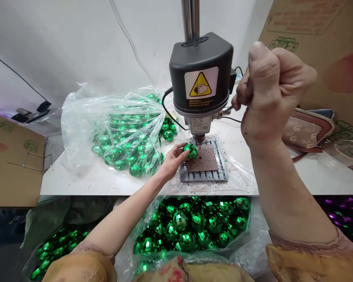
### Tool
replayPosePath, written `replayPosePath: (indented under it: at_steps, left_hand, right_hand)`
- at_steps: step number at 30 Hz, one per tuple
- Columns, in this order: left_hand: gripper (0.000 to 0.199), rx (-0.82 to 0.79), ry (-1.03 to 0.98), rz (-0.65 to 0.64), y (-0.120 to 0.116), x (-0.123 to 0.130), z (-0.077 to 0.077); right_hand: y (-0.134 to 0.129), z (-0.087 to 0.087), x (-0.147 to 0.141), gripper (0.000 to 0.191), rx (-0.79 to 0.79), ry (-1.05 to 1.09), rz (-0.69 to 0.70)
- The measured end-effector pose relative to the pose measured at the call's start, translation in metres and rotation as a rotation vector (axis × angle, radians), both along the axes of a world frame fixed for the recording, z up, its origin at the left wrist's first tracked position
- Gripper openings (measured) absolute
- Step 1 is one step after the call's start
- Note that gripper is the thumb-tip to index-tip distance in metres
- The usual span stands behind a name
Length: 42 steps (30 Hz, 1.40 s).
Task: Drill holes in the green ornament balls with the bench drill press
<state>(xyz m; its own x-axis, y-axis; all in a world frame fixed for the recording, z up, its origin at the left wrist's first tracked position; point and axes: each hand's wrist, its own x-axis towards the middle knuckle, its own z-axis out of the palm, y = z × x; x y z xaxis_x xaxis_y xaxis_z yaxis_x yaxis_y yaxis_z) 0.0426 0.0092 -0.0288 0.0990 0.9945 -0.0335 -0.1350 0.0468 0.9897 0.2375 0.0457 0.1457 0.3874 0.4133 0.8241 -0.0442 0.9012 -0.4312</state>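
My left hand grips a green faceted mirror ball on the perforated plate of a small bench drill. The ball sits right beside the drill's chuck and bit, and I cannot tell whether the bit touches it. My right hand is raised in a fist around the drill's side lever, whose grip is mostly hidden by my fingers. Dark drilling specks lie scattered around the plate.
A clear plastic bag of green balls lies on the white table behind my left hand. Other bags of green balls sit below the table edge. Cardboard sheets stand at the right, beside a patterned bag.
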Motion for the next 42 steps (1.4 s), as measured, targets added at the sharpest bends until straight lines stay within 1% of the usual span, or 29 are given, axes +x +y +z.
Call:
replayPosePath:
  at_steps: [3,7,12,16,20,25,29,32,35,38,40,42]
  left_hand:
    - [0.062,0.080,0.044,-0.022,0.005,0.006,-0.007]
    - [0.059,0.185,0.142,-0.040,0.012,0.010,-0.012]
    - [0.058,0.261,0.242,-0.086,0.014,0.016,-0.016]
    - [0.060,0.279,0.311,-0.050,0.012,0.018,-0.016]
    - [0.059,0.258,0.343,-0.059,0.009,0.017,-0.013]
    - [0.052,0.379,0.482,-0.054,0.003,0.023,-0.010]
    - [0.054,0.347,0.453,-0.057,0.000,0.029,-0.013]
    - [0.056,0.338,0.413,-0.064,0.000,0.030,-0.018]
    - [0.056,0.342,0.392,-0.055,0.000,0.030,-0.021]
    - [0.056,0.355,0.380,-0.047,0.000,0.030,-0.023]
    - [0.057,0.355,0.363,-0.056,0.000,0.030,-0.025]
    - [0.058,0.345,0.346,-0.068,0.000,0.030,-0.026]
  right_hand:
    - [0.001,0.000,0.001,0.055,0.004,-0.010,0.023]
    - [0.001,0.000,0.000,0.050,0.030,0.009,0.045]
    - [0.000,0.000,0.000,0.044,0.012,-0.008,0.022]
    - [-0.001,0.000,0.000,0.043,0.012,-0.024,0.022]
    - [-0.001,0.000,-0.001,0.042,0.035,-0.011,0.028]
    - [-0.003,0.002,-0.003,0.043,0.030,0.000,0.022]
    - [-0.002,0.003,-0.002,0.042,0.019,-0.006,0.016]
    - [-0.001,-0.004,-0.002,0.044,0.036,-0.011,-0.003]
    - [-0.008,-0.019,-0.003,0.050,0.042,0.029,-0.088]
    - [-0.022,-0.033,-0.002,0.057,-0.045,0.009,-0.149]
    - [-0.030,-0.039,0.001,0.059,-0.086,-0.020,-0.159]
    - [-0.034,-0.043,0.003,0.059,-0.132,-0.115,-0.149]
